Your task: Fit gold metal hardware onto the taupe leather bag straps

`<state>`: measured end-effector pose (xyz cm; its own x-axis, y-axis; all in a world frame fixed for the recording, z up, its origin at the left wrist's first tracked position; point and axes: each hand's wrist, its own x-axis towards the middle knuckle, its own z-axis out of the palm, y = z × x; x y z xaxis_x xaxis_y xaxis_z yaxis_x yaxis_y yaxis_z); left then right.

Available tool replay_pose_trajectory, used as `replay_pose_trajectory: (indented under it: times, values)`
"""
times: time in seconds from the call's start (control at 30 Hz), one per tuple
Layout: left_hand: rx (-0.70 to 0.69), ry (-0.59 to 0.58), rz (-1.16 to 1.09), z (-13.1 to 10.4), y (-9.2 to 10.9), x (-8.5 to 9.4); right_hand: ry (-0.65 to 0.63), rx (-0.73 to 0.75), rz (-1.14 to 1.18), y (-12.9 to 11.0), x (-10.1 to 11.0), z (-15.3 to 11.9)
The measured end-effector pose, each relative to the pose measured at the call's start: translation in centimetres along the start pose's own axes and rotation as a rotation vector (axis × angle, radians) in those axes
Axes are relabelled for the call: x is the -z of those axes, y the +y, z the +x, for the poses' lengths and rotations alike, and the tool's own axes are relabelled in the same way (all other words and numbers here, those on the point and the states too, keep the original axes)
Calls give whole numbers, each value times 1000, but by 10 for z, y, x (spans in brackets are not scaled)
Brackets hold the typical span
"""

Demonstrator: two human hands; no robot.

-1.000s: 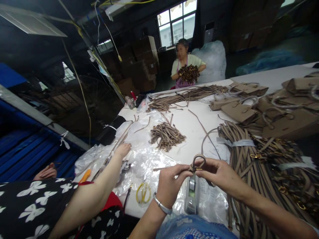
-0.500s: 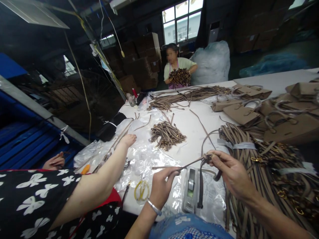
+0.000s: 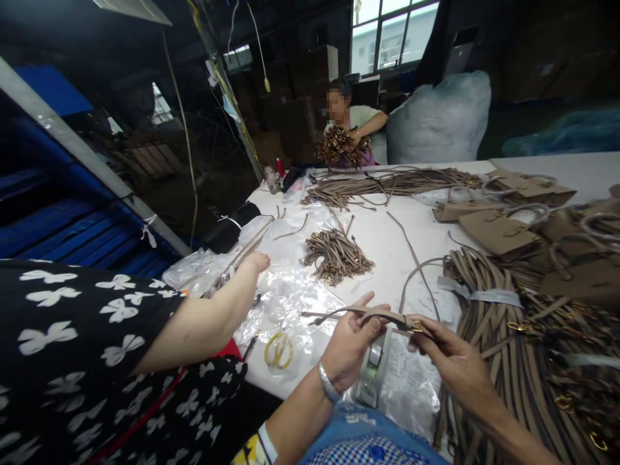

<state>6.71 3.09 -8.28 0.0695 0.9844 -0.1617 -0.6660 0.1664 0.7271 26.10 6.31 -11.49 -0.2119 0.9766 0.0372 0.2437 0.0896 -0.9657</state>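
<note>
My blue checked clothing [image 3: 372, 445] is nearest to me, with a silvery bracelet [image 3: 329, 382] on my left wrist. Just beyond, my left hand [image 3: 351, 345] is turned partly palm-up, its fingers loosely extended beneath a taupe strap [image 3: 385, 316] and the thumb bent over against it. My right hand [image 3: 448, 355] pinches the same strap between thumb and fingers near its gold buckle [image 3: 417, 326]; the lower fingers are curled, and I cannot tell how tightly they press. The strap spans my two hands above the table [image 3: 378, 223], its thin end reaching out past my left fingers.

Below it stands a grey device [image 3: 371, 381], partly hidden by my left hand, on clear plastic [image 3: 411, 391]. To the left lie yellow-handled snips [image 3: 278, 351]; to the right, a thick strap bundle [image 3: 494, 329] bound with a pale band [image 3: 496, 296]. At my left, a co-worker's arm [image 3: 208, 332] stretches over the plastic.

Farther on sits a pile of looped straps [image 3: 336, 255], with taupe handbags [image 3: 498, 232] to the right. Beyond long straps [image 3: 407, 181], a person [image 3: 361, 119] grasps a bunch with gold hardware [image 3: 334, 145].
</note>
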Motion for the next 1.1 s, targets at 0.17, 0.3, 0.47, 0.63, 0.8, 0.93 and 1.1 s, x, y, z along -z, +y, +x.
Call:
replay_pose_trajectory:
  times: [0.17,0.3,0.47,0.63,0.8,0.93,1.1]
  values:
    - [-84,66,199,0,4,16,-260,18,-149,-2,7,-2]
    - [-42,-65,352,-12,5,18,-484,-10,-116,-26,-1,3]
    - [21,7,-18,-23,21,31,-516,-66,-170,-30,-8,6]
    - [-118,316,-190,-18,27,50,-551,-19,-225,-14,-18,-4]
    - [-144,263,-101,-18,27,42,-542,155,-260,-24,-41,-9]
    - [-192,267,-195,-18,37,41,-474,207,-265,-23,-42,-9]
    - [-252,340,-268,-12,44,45,-404,159,-260,-10,-41,-11]
